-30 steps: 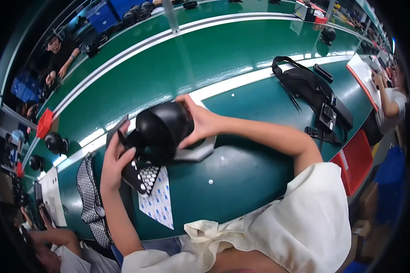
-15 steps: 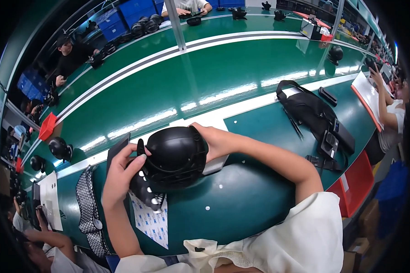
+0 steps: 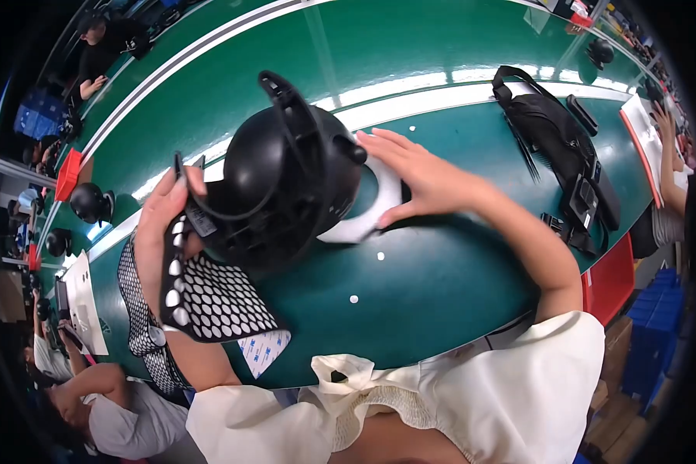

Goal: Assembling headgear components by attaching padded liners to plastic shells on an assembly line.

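We see our left grip [image 3: 166, 205] pinching the rim of a rounded black shell [image 3: 267, 166] between thumb and fingers, and the shell sits tilted over the green counter [image 3: 425, 309], in front of us and a little left of the middle. Our right grip [image 3: 441, 182] is spread, thumb well apart from the fingers; its fingertips come up close to the shell's right side, though we cannot tell whether they touch it. Between the two lies a white ring-shaped piece [image 3: 379, 205], partly hidden by the shell, with our right thumb at its edge. Below our left grip hangs a black strip with white ovals [image 3: 224, 301]; we cannot make out whether it is joined to the shell. Under its lower end shows a white sheet with blue print [image 3: 264, 352]. Two small white dots lie near the middle of the counter, and a black bag [image 3: 545, 127] rests farther off to the right, well apart from our hands
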`<state>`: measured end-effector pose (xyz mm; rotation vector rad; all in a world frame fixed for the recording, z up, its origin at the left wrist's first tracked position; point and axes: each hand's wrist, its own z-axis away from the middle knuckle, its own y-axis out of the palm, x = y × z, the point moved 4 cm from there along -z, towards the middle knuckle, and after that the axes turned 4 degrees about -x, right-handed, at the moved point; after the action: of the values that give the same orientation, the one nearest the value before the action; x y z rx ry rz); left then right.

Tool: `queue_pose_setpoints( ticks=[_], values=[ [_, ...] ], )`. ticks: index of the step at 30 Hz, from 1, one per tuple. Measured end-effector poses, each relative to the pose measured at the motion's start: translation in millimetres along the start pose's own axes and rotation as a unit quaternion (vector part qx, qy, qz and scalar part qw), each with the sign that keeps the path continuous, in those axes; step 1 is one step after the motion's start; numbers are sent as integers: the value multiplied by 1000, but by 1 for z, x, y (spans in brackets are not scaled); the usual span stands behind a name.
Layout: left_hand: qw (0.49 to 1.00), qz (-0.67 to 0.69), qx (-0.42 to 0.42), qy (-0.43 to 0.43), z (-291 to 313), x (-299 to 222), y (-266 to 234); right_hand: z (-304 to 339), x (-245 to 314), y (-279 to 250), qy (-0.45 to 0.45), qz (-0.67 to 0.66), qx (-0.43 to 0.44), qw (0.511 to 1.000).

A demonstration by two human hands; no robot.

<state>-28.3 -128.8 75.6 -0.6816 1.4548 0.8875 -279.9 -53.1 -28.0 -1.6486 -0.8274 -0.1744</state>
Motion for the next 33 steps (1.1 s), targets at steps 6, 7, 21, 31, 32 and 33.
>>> queue_pose_setpoints(
  ticks=[6, 7, 21, 31, 32, 33],
  values=[
    [996, -34, -10, -79, -5, 38, 21, 15, 34, 20, 72, -40, -100, 992],
    [993, -4, 40, -109, -6, 38, 12, 13, 32, 14, 67, -102, -102, 987],
    [847, -269, -234, 395, 62, -12, 14, -42, 168, -44, -104, -133, -183, 969],
    [915, -270, -28, 299, 62, -26, 13, -51, 162, -27, -85, -230, -172, 954],
    [911, -265, -22, 315, 61, -23, 11, -50, 163, -27, -117, -204, -186, 954],
    [922, -242, -29, 301, 60, -21, 11, -48, 164, -24, -149, -177, -223, 947]
  ],
)
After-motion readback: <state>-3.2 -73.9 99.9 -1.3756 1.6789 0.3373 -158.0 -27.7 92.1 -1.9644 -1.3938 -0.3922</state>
